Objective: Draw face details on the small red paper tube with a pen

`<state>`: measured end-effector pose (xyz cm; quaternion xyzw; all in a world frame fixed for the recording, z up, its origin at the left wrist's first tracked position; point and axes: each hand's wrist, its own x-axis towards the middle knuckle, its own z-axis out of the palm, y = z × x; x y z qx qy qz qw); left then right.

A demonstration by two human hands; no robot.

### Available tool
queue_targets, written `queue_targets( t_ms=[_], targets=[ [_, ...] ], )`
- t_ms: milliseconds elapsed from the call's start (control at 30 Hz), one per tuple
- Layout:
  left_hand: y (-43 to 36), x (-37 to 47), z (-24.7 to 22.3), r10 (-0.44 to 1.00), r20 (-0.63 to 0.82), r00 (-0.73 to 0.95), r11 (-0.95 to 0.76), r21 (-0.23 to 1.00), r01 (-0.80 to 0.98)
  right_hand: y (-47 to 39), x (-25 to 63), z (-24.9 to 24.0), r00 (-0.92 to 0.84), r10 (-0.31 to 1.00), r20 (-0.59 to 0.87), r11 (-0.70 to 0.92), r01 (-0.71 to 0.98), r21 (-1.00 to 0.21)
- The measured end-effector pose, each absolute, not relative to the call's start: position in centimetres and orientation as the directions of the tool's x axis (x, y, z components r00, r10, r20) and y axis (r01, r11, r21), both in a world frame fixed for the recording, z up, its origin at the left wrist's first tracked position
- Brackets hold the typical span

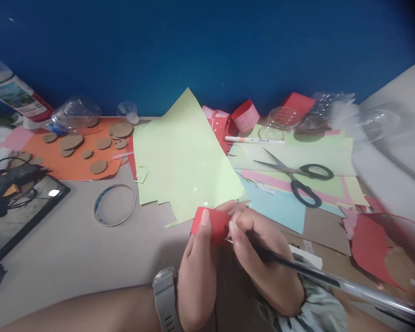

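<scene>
A small piece of red paper [217, 225] is gripped in my left hand [198, 272], its thumb pressed flat on the front and the fingers behind. My right hand [266, 258] has its fingers closed around a clear-barrelled pen [311, 271]. The pen's tip is close to the lower right edge of the red paper; whether it touches, I cannot tell. The right thumb and fingertips also meet the paper's right edge. Just beyond both hands lies a large light green sheet [183, 161] with a notched lower edge.
Black-handled scissors [292, 173] lie open on coloured paper at right, near a white marker [254, 139]. A tape ring [115, 205] sits at left. Cardboard discs [72, 141] lie on orange paper [79, 168]. Plastic bottles stand along the blue wall [193, 50]; a glue gun [14, 184] is far left.
</scene>
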<state>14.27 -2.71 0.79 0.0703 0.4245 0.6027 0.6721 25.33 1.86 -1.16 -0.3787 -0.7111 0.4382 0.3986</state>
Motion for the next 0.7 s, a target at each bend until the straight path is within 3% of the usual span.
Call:
queue_targets(
  t_ms=[700],
  targets=[
    [-2.8,14.21,0.75,0.853,-0.516,-0.082,0.296,0.607,-0.737,1.6,25.42,-1.07,-0.434,0.872,0.228,0.341,0.201,-0.918]
  ],
)
